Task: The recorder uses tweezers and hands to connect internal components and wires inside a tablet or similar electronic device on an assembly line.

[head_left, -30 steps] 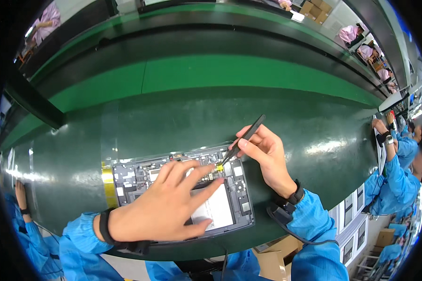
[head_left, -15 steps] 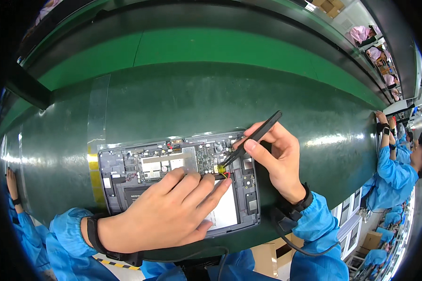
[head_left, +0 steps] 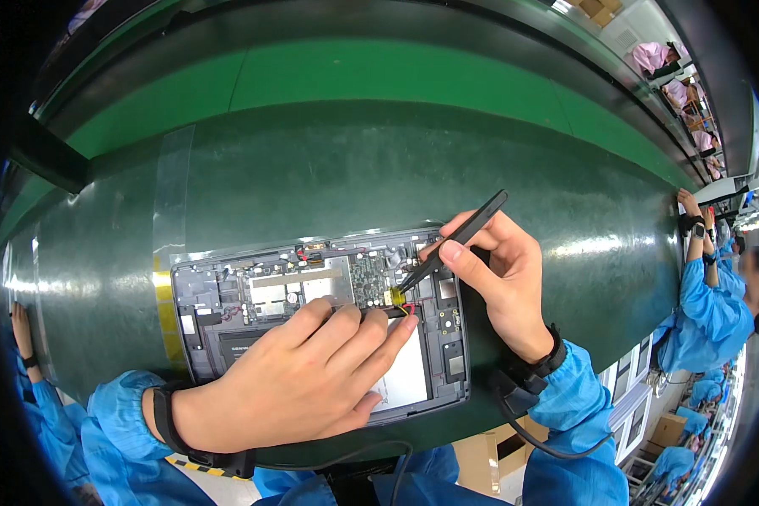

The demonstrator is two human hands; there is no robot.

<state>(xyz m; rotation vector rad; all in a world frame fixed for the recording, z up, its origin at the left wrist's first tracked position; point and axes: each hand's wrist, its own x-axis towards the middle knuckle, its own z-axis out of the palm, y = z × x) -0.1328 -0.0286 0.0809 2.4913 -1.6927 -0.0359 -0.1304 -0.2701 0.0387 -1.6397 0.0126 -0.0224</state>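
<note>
Opened tablet (head_left: 207, 287) lies flat on the green bench (head_left: 312, 177) in front of you, its inner side up, with the circuit board (head_left: 367, 274) and the pale battery panel (head_left: 409, 363) bare. Its back cover is off, and the board and battery look seated, so I would judge that much done. The small yellow tape (head_left: 398, 295) by the board's lower edge is where your work is centred; the thin red and yellow wires (head_left: 410, 310) just beside it lie exposed, so this detail seems unfinished, and the casing has yet to be closed. Your right hand (head_left: 506, 274) has the black tweezers (head_left: 472, 224) pinched firmly between thumb and fingers, their points down at the yellow tape; the tips are too small here to tell whether they grip it or only touch it. Your left hand (head_left: 312, 371) lies palm down across the lower part of the tablet, thumb spread away from the bent fingers, its index fingertip at the wires, pressing rather than pinching. Further out, a yellow strip (head_left: 164, 295) marks the bench at the tablet's left, and a co-worker in blue (head_left: 708, 312) sits well apart on your right.
</note>
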